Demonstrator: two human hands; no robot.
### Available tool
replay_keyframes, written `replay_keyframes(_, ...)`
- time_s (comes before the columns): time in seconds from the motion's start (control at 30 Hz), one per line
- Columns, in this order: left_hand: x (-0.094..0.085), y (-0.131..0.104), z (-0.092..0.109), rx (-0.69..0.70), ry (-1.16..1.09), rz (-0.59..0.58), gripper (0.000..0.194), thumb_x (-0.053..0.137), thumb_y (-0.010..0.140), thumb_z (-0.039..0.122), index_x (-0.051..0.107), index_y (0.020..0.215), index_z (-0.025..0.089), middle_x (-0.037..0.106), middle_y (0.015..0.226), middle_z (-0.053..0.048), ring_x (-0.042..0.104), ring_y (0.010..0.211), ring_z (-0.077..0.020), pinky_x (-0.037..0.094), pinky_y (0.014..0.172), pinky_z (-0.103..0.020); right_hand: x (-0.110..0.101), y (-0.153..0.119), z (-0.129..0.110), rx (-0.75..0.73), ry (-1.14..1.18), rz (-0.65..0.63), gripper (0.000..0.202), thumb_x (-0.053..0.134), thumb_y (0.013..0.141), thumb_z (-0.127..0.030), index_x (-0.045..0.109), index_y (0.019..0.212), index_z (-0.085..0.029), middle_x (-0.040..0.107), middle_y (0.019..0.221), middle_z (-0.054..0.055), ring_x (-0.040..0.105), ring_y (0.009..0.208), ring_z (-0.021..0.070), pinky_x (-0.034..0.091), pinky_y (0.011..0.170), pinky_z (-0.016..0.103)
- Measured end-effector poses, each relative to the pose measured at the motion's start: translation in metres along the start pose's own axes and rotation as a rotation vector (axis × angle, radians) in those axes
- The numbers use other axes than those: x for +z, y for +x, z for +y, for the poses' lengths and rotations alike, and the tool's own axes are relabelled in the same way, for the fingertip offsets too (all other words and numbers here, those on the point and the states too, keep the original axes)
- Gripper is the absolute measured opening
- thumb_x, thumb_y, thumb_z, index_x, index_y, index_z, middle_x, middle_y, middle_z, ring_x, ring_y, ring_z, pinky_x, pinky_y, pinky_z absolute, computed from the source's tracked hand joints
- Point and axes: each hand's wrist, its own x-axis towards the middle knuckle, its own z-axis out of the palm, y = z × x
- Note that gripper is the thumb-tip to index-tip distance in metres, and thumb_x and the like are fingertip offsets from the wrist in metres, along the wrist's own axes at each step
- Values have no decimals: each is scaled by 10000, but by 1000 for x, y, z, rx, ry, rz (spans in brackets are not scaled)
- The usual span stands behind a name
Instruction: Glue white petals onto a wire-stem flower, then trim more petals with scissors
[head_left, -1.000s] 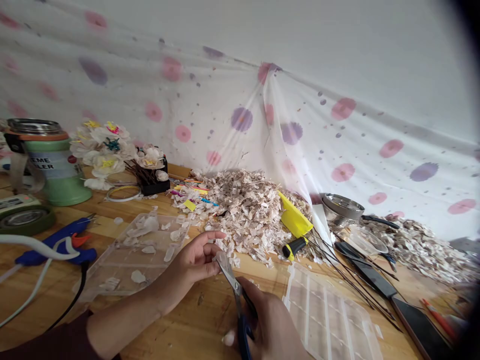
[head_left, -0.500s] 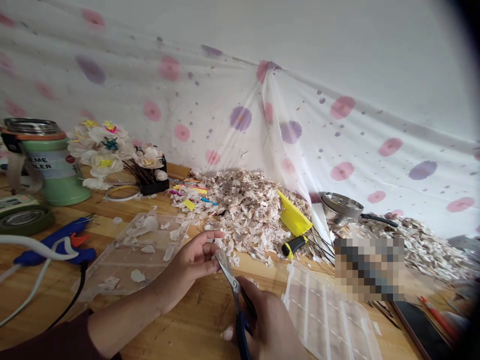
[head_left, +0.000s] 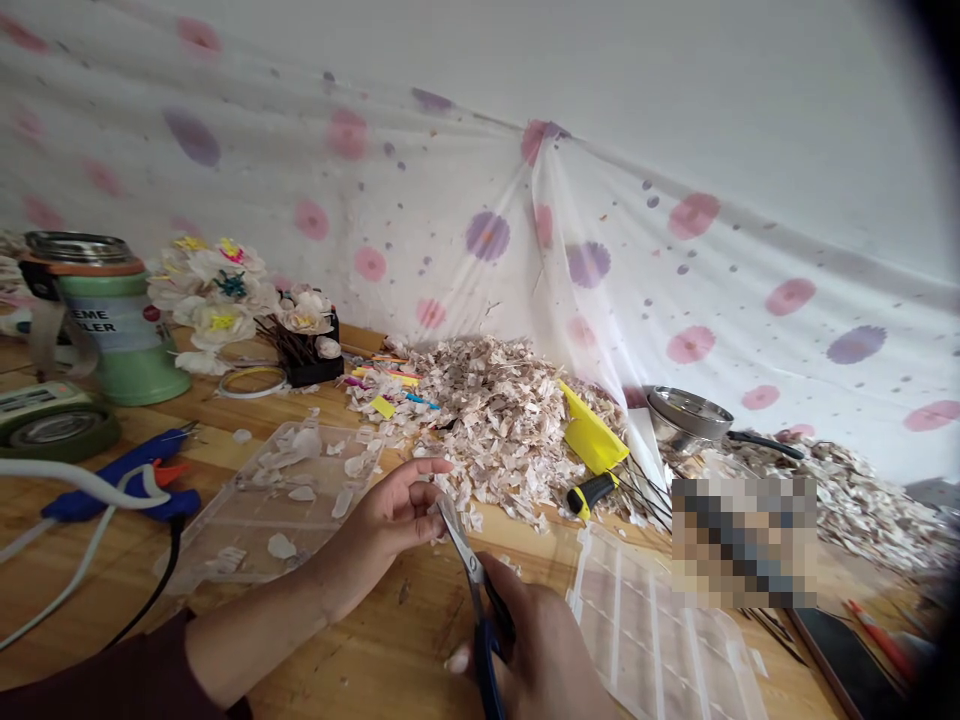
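My right hand [head_left: 544,640] is closed round the dark blue handles of a pair of scissors [head_left: 463,548], whose blades point up and left. The blade tips reach the pinched thumb and fingertips of my left hand [head_left: 401,512]. Whatever those fingertips hold is too small and too covered to make out. Just beyond both hands lies a large heap of pale, thin flakes [head_left: 499,410]. Left of my left forearm, a clear compartment box [head_left: 199,560] has several translucent whitish pieces on it. A second clear compartment box [head_left: 652,620] lies right of my right hand.
A blue glue gun [head_left: 124,480] with cables lies at left, near a green tumbler [head_left: 124,340] and white flowers [head_left: 217,300]. At right are a yellow sheet [head_left: 592,435], a black-and-yellow handle [head_left: 591,495], a metal pan [head_left: 686,415], a phone [head_left: 847,660] and more flakes.
The view has shifted slightly, so most things sit a little further right. The scissors' blades look slightly more parted near the left fingertips. Both hands keep their grips.
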Motion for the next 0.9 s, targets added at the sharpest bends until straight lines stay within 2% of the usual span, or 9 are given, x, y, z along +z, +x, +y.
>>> replay_keyframes(0.17,0,-1,-1,5,-18,4,489,796,691,259,587,1130,201,647,747,18,583,712,-143,418,731,-298,1,0,2,-5,-16,-7,467,601,769,-543,620,1059,-177,526,614,-12,426,555,147,310,506,229)
replay_keyframes(0.33,0,-1,0,3,-16,-1,486,796,699,250,587,1135,204,648,754,17,583,727,-144,417,735,-296,1,-2,2,24,-32,-25,459,592,792,-509,612,1095,-165,626,654,16,516,570,163,360,526,229)
replay_keyframes(0.57,1,1,0,4,-34,24,512,823,656,263,592,1107,186,646,731,13,570,707,-140,423,716,-287,1,-1,-1,23,-1,-36,374,585,794,-474,605,1006,-167,662,676,15,588,598,177,370,535,232)
replay_keyframes(0.73,-1,0,-2,3,-20,19,501,792,687,224,575,1138,189,655,774,5,580,743,-142,429,747,-292,4,0,3,36,60,-48,348,579,796,-467,599,969,-165,674,693,19,629,632,189,383,551,230)
replay_keyframes(0.9,0,0,2,-5,-16,37,527,805,655,227,569,1124,179,618,699,36,535,678,-119,405,691,-265,5,-1,8,59,22,-19,250,594,794,-417,596,887,-185,684,721,20,627,647,183,384,561,225)
